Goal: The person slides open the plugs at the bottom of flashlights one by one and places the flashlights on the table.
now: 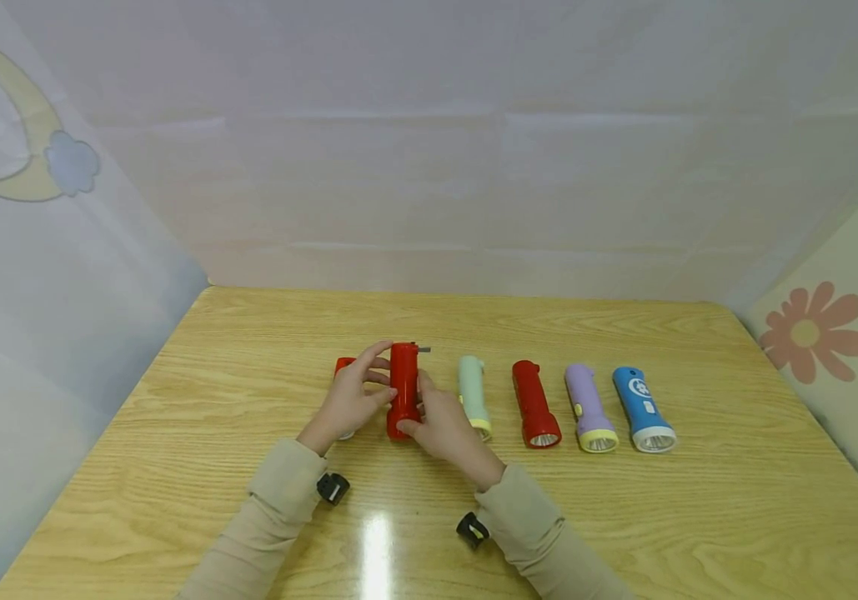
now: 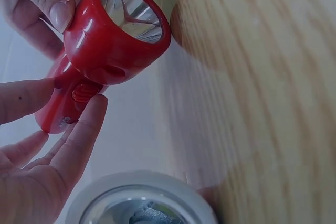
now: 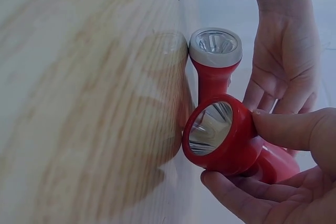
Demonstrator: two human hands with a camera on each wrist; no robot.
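Near the middle of the table, both hands hold a red flashlight [image 1: 403, 377], its lens end toward the person. My left hand [image 1: 351, 402] pinches its body between thumb and fingers; in the left wrist view one fingertip lies at the ribbed red switch [image 2: 85, 93]. The right hand [image 1: 449, 423] grips the lens end between thumb and fingers, as the right wrist view shows at the flashlight's head [image 3: 231, 145]. A small grey piece [image 1: 424, 349] sticks out sideways at the tail end. Beside the left hand, partly hidden by it, lies a red flashlight with a white rim [image 3: 215, 59].
To the right, in a row, lie a mint-green flashlight [image 1: 473, 390], another red flashlight [image 1: 532, 400], a purple flashlight [image 1: 586, 400] and a blue flashlight [image 1: 640, 408]. They rest on a wood-grain table [image 1: 173, 467]. A pale fabric backdrop [image 1: 429, 183] rises behind it.
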